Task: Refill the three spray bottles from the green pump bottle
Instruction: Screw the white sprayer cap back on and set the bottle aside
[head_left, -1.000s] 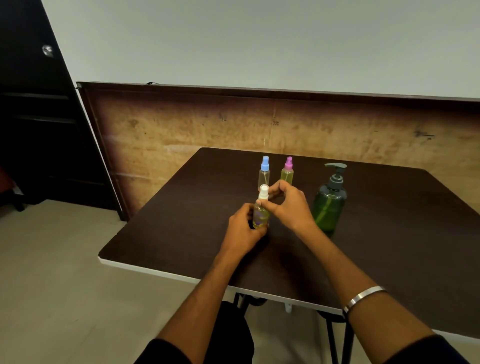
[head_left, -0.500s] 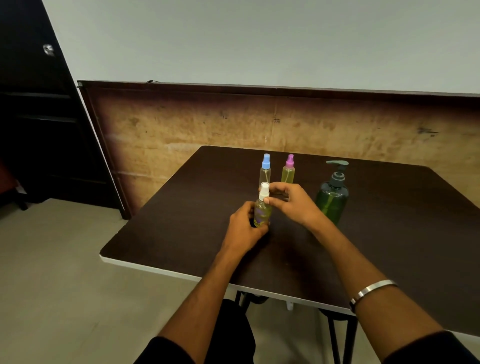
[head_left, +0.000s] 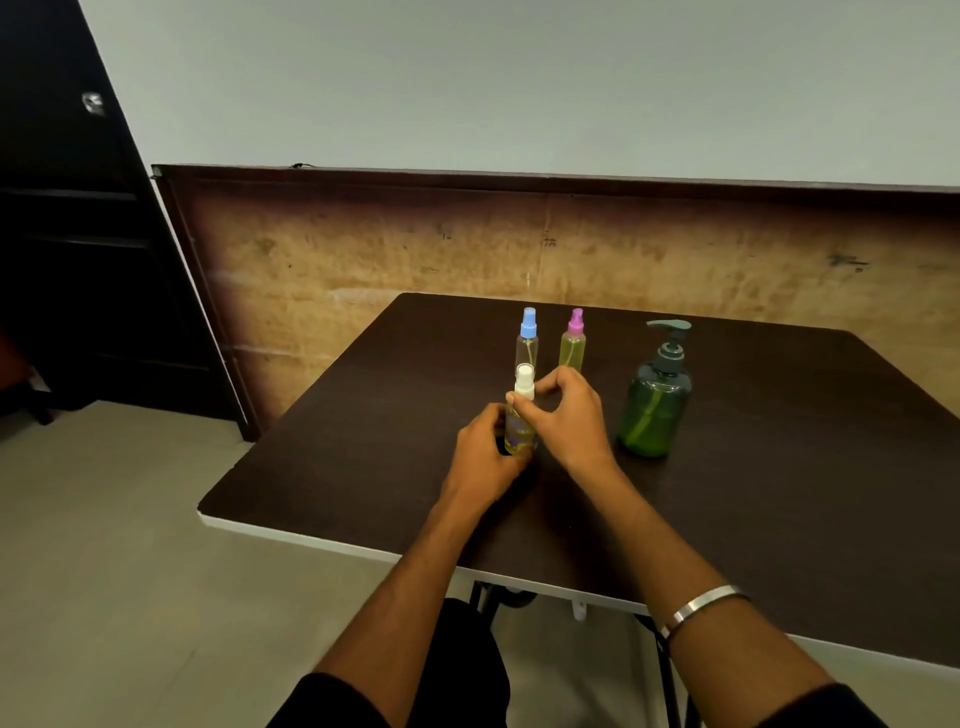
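A small spray bottle with a white cap (head_left: 522, 410) stands upright on the dark table (head_left: 779, 493), holding yellowish liquid. My left hand (head_left: 483, 457) wraps its lower body from the left. My right hand (head_left: 569, 415) pinches its neck just under the white cap with thumb and forefinger. Behind it stand a blue-capped spray bottle (head_left: 527, 340) and a pink-capped spray bottle (head_left: 573, 340), side by side. The green pump bottle (head_left: 655, 402) stands to the right of my right hand, untouched, its pump head on.
The table's white front edge (head_left: 332, 543) runs near my body. A worn wooden panel (head_left: 415, 249) lines the wall behind the table. A dark door (head_left: 78, 234) is at the far left. A metal bangle (head_left: 698, 608) circles my right wrist.
My right hand's fingers have shifted around the white cap's neck, with the thumb now on the left side. The left hand keeps its hold. The bottle stays in place.
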